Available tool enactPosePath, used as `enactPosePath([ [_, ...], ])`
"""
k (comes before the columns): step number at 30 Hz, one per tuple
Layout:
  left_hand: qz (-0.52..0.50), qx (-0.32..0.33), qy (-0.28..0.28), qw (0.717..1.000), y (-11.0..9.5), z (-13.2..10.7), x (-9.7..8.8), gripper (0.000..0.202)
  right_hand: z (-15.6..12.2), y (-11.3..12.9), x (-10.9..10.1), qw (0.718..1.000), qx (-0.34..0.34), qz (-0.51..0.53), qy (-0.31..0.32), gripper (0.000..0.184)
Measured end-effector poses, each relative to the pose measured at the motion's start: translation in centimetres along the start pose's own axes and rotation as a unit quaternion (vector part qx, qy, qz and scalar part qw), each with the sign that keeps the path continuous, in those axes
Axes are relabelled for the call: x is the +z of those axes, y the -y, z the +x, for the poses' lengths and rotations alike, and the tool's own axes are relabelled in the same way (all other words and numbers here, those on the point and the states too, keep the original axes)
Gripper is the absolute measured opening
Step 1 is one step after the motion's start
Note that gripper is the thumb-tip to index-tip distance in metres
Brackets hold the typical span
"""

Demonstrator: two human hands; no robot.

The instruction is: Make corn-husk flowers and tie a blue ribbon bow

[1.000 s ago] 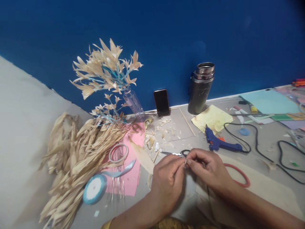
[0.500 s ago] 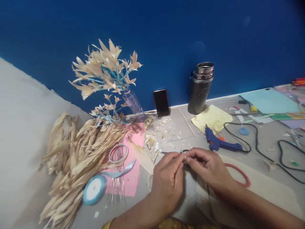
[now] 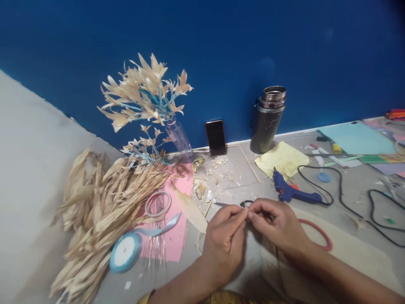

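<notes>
The left hand and right hand meet at lower centre, forearms converging, fingers curled; their closed fingertips pinch one small pale piece (mostly hidden). One pair of scissors lies just beyond; one glue gun lies centre right.
</notes>
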State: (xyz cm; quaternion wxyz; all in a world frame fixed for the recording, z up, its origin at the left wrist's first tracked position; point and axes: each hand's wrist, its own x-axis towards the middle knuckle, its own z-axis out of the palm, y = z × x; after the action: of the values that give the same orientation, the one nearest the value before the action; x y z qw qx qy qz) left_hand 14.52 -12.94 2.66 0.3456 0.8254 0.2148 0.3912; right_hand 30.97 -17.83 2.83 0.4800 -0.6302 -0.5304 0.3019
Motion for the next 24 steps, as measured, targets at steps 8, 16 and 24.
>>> enactPosePath([
  [8, 0.074, 0.076, -0.035, 0.994, 1.7, -0.9, 1.3, 0.047, 0.1, -0.8, 0.0, 0.991, 0.095, 0.092, 0.002, 0.022],
  [16, 0.062, 0.080, -0.025, 0.995, 2.6, -1.0, 0.6, 0.050, 0.4, -0.6, -0.4, 0.995, 0.055, 0.072, 0.040, 0.022],
  [24, 0.192, 0.108, -0.006, 0.975, 3.1, -1.9, 0.7, 0.052, 0.3, -1.3, 0.3, 0.999, -0.024, -0.021, 0.027, 0.026],
])
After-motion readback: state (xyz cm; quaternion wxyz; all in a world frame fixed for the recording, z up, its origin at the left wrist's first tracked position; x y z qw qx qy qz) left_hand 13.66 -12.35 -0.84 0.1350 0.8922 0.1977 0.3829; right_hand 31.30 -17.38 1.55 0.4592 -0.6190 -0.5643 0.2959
